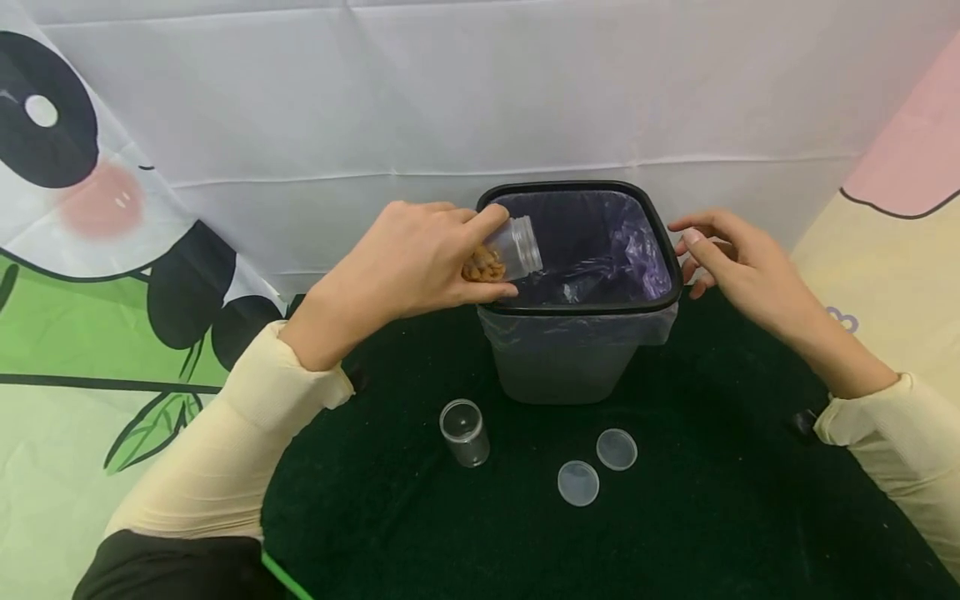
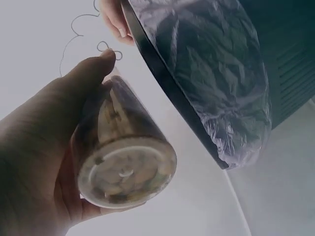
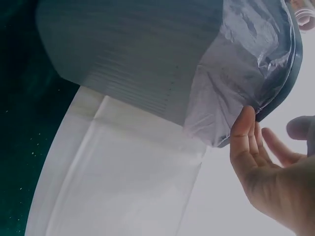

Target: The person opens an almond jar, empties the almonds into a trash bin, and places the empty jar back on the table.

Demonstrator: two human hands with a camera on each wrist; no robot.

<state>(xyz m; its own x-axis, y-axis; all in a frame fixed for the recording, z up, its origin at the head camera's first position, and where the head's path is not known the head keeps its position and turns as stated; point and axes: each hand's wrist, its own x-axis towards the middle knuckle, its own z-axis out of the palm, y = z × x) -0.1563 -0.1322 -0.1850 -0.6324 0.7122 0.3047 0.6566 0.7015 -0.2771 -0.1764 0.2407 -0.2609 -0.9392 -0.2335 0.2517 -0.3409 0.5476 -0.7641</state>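
Note:
My left hand (image 1: pixel 420 262) grips a clear plastic jar (image 1: pixel 516 250) that lies tilted over the left rim of a trash bin (image 1: pixel 570 367), its open mouth pointing right over the bin. Brownish pieces lie inside the jar; in the left wrist view they show through the base of the jar (image 2: pixel 127 172). A thin translucent bag lines the bin, folded over its black rim (image 1: pixel 592 311). At the bin's right side is my right hand (image 1: pixel 738 262), fingers loosely bent, holding nothing. In the right wrist view a fingertip (image 3: pixel 243 118) is right at the bag's folded edge.
An uncapped clear jar (image 1: pixel 465 433) stands on the dark green cloth (image 1: pixel 390 517), left of and nearer than the bin. Two round translucent lids (image 1: pixel 578 483) lie to its right. Behind the bin hangs a white printed curtain (image 1: pixel 300 100).

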